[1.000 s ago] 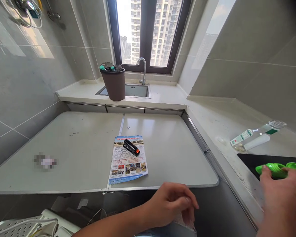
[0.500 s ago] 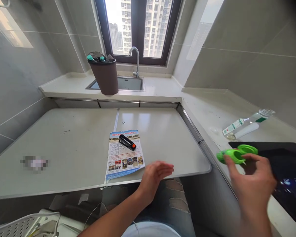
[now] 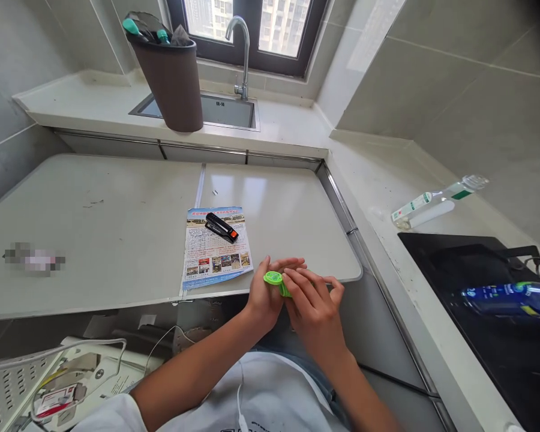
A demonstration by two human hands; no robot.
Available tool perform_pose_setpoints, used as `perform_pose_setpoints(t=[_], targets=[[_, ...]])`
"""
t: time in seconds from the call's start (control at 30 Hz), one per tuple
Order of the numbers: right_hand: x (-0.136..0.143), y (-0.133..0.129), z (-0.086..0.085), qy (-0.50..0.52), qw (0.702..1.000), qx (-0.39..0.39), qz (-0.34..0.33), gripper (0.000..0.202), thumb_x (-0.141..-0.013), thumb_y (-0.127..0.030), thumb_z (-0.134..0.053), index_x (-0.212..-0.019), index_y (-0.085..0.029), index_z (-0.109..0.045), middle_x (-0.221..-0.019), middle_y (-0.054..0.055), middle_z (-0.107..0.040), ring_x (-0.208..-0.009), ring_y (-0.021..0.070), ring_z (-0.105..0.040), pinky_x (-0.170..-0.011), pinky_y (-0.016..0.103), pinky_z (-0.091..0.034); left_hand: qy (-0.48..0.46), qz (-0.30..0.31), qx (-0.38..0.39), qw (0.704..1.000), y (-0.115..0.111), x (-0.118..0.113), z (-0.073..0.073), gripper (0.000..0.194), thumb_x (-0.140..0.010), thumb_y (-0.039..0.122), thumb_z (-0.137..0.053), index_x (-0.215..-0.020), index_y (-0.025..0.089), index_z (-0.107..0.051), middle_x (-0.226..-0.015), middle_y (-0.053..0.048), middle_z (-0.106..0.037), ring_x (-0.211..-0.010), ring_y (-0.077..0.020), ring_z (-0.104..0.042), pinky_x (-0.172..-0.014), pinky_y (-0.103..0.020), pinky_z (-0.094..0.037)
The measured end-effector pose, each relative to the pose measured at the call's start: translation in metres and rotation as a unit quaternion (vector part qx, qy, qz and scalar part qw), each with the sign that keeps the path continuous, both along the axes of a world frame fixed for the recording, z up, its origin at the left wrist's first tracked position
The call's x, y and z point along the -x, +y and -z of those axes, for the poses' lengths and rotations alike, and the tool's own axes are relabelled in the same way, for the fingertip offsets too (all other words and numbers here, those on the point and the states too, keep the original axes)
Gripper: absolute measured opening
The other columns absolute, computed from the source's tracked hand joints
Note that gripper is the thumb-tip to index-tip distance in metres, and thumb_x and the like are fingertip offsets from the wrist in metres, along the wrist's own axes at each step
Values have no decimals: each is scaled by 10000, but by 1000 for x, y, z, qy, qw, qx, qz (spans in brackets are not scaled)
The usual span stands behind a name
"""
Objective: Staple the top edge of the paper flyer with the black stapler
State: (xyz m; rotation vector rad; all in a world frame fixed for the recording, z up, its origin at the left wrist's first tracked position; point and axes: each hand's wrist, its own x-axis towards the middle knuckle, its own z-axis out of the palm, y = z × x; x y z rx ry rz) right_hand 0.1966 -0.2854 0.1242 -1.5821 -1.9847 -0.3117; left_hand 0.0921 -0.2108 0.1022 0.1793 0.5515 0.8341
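A small bright green container [image 3: 273, 278] with a round lid is between my two hands, just past the table's front edge. My right hand [image 3: 312, 300] wraps its fingers round the container's body and covers most of it. Cupped against its left side is my left hand [image 3: 267, 294], palm up, with its fingers stretched out behind the container. On the table, a printed flyer [image 3: 216, 255] lies to the left of my hands, and a black stapler [image 3: 222, 228] with an orange-red end rests on it.
A brown bin [image 3: 171, 84] stands at the sink [image 3: 234, 111], beside the faucet [image 3: 246, 54]. Clear bottles [image 3: 425, 210] lie on the right counter [image 3: 369, 180]. A blue bottle [image 3: 508, 299] lies on the black cooktop [image 3: 459, 264]. A white perforated basket [image 3: 9, 384] sits at the lower left.
My right hand has moved left with the green container, from beside the cooktop to my left hand. The container is now between both hands. The view has tilted down.
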Motion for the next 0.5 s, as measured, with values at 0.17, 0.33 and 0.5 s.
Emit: perform_pose_setpoints(t=[0.17, 0.33, 0.5], targets=[[2, -1, 2, -27, 1000, -7, 8, 391, -1028, -28, -592, -1315, -278, -683, -1301, 35, -819, -1193, 251, -717, -1158, 514, -302, -20, -22, 35, 999, 1, 3, 3, 581, -1098, 451, -455, -937, 73, -866, -1131, -189, -827, -1176, -324, -756, -1110, -402, -559], [5, -2, 2, -9, 1000, -20, 7, 349, -1011, -21, -652, -1272, -247, -699, -1285, 41, -820, -1194, 247, -712, -1111, 496, -321, -35, -27, 47, 998, 0, 4, 3, 609, -1121, 434, -418, -922, 73, -867, -1072, -172, -830, -1119, -296, -770, -1025, -357, -592], [5, 1, 0, 6, 1000, -7, 0, 344, -1006, -26, -647, -1269, -244, -692, -1284, 57, -811, -1209, 269, -697, -1087, 499, -368, -42, -33, 58, 997, 0, 5, 0, 606, -1124, 415, -416, -893, 76, -862, -1017, -171, -831, -1011, -265, -789, -965, -330, -602]])
